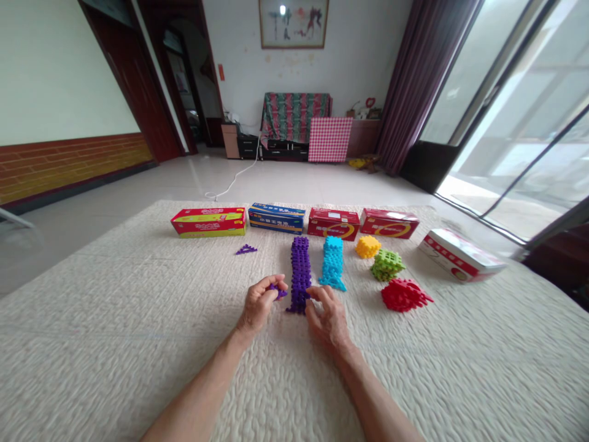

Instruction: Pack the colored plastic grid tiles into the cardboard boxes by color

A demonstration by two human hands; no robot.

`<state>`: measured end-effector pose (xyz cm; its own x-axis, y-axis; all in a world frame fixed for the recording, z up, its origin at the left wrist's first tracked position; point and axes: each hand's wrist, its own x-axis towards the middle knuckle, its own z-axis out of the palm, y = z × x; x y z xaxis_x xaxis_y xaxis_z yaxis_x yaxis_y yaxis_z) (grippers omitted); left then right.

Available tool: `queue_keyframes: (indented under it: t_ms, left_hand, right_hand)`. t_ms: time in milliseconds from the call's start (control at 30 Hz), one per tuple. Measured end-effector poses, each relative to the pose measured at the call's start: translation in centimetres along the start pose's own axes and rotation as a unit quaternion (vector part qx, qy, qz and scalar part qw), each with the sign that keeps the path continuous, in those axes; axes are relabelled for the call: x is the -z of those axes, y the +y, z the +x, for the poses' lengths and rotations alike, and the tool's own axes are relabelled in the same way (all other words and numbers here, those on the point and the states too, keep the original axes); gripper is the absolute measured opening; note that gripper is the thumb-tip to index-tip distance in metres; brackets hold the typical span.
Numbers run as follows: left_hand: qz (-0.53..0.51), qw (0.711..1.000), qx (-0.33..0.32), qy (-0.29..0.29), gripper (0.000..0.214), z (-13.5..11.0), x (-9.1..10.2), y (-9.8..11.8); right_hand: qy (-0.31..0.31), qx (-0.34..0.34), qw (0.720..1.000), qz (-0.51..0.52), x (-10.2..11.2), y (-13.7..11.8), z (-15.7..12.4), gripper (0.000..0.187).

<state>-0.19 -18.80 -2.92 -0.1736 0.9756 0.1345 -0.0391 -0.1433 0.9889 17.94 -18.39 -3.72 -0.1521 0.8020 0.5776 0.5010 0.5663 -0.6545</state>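
Between my hands a long purple row of interlocking toy pieces [301, 267] stretches away from me on the quilted cover. My left hand [261, 302] is closed on a small purple toy piece [278, 293], just left of the row's near end. On the other side, my right hand [329, 314] has its thumb and forefinger against the right edge of the row, close to its near end; whether they pinch a piece is hidden. A flat triangular purple piece [246, 249] lies apart, farther left. To the right runs a shorter light-blue row of pieces [332, 263].
Yellow [367, 247], green [388, 265] and red piece clusters [405, 295] sit at right. Behind stand a red-and-yellow box [209, 221], a blue box [277, 218] and two dark red boxes [334, 223]. A white-and-red box [461, 255] lies angled at far right.
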Motion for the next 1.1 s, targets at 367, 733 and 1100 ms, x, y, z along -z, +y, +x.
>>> queue_keyframes:
  t_ms: [367,733,1100]
  left_hand:
    - [-0.117,0.98,0.037,-0.154,0.043,-0.7,-0.6,0.1]
    - [0.104,0.987,-0.052,-0.115,0.035,-0.3,-0.1,0.5]
    - [0.288,0.921,-0.246,-0.094,0.013,-0.6,-0.5,0.3]
  right_hand:
    - [-0.039,0.039,0.998,0.016,0.0,-0.9,0.4,0.016]
    - [-0.064,0.025,0.997,0.034,0.3,-1.0,0.2,0.009]
    - [-0.037,-0.008,0.999,0.024,0.9,-0.7,0.4,0.022]
